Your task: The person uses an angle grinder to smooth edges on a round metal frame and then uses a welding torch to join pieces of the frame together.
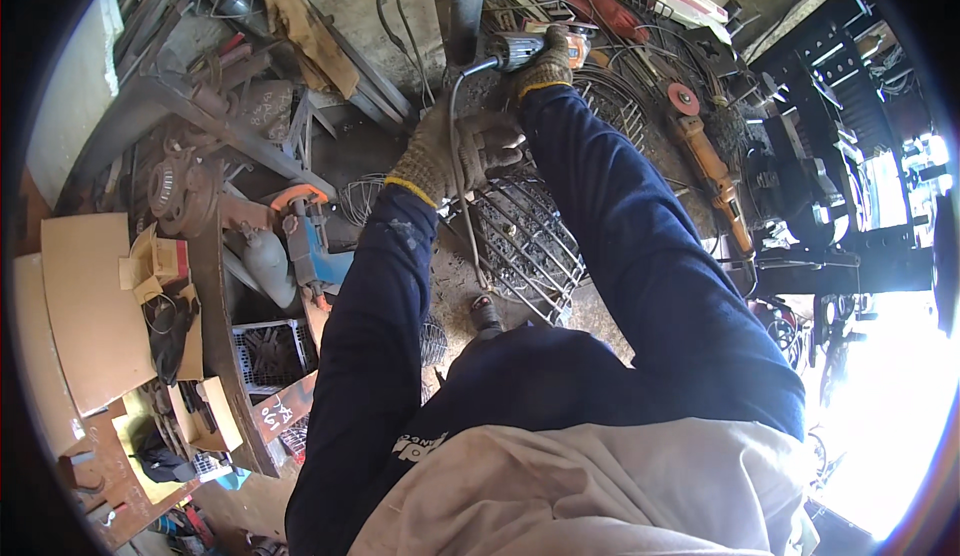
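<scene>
The gloved right hand (543,68) has its fingers closed around a grey-and-orange power tool (518,50), just beside a dark upright metal post (466,6). The tool's cable (463,196) drops across the gloved left hand (438,148), whose fingers are loosely curled; whether they grip anything, I cannot tell. Near that hand is a barred metal rack (528,256); an orange grinder (708,161) lies farther right

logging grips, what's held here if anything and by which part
Right hand holds a grey-and-orange corded power tool round its middle. Left hand: cannot tell whether it holds the cord crossing it.
</scene>
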Available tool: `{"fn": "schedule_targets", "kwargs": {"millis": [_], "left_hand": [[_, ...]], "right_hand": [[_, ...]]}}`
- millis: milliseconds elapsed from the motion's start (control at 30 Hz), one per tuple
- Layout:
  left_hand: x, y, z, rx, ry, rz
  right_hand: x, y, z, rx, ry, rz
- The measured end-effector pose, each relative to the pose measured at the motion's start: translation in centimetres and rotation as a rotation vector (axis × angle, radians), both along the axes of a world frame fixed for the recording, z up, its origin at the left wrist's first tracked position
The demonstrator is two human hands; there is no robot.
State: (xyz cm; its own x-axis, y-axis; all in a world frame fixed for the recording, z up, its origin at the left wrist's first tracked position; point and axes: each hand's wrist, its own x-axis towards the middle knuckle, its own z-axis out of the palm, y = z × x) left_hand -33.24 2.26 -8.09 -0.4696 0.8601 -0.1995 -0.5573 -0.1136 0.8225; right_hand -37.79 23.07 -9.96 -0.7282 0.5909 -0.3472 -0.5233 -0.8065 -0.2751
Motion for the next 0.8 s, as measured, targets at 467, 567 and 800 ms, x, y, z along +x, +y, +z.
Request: {"fn": "schedule_targets", "kwargs": {"millis": [467,567,800], "left_hand": [[1.4,-2.0,-0.9,0.046,-0.068,0.040],[1.7,-1.8,-0.9,0.070,-0.075,0.040],[2.1,-1.8,-1.0,0.071,-0.226,0.112]], "right_hand": [[-0.7,-0.8,-0.8,0.030,-0.226,-0.052],[-0.2,-0.1,-0.7,0.048,-0.215,-0.064],[-0.3,0.4,0.0,0.160,-0.431,-0.023]]}}
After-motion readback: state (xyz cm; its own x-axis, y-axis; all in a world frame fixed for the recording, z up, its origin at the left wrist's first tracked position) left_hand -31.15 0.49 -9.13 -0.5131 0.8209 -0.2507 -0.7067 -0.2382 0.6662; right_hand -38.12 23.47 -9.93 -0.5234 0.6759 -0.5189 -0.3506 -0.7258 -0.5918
